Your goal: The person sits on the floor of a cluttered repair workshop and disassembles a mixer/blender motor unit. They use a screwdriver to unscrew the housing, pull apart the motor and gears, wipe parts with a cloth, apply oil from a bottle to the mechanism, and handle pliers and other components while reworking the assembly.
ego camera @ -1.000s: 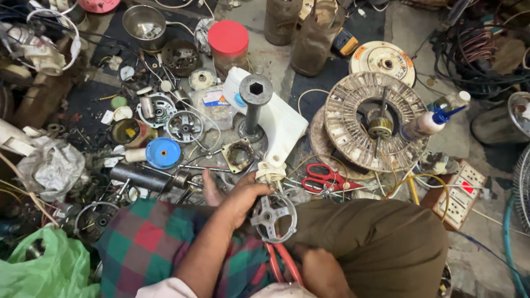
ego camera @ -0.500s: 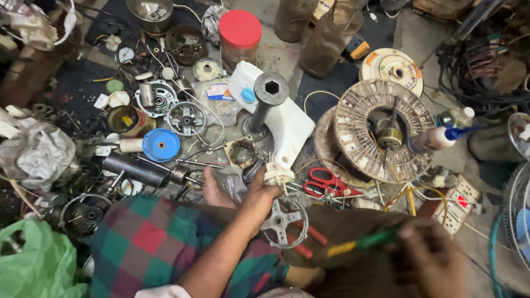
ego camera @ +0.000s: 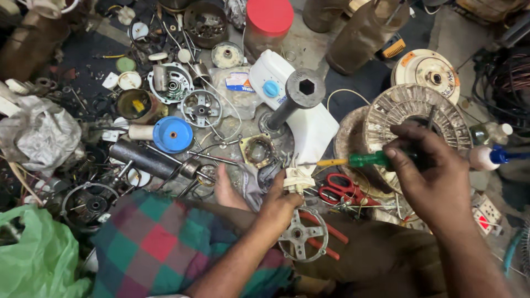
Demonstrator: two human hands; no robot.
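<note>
Cluttered floor spread out below me, strewn with motor parts, wire and tins on dark ground (ego camera: 83, 55). Nearest, across my lap, my left hand (ego camera: 279, 207) was closed over the upper rim of the spoked metal bracket (ego camera: 301, 234), holding it against my brown trouser leg just beside the checked cloth (ego camera: 160, 243); it had kept that hold through the last second, and the bracket had hardly shifted. What had changed was my right hand (ego camera: 425, 171): a second earlier it lay low by my knee, and half a second earlier it was lifting the green-handled screwdriver (ego camera: 367, 160). Now it was raised over the round fan stator (ego camera: 411, 118), fingers wrapped tight round the handle, the yellow shaft pointing left toward the white plastic block (ego camera: 298, 179) above my left hand. I judged the tool was being brought to the piece I held. Red scissors (ego camera: 339, 187) lay between. Farther off stood the socket-headed post (ego camera: 303, 88) and the red-lidded jar (ego camera: 269, 19).
</note>
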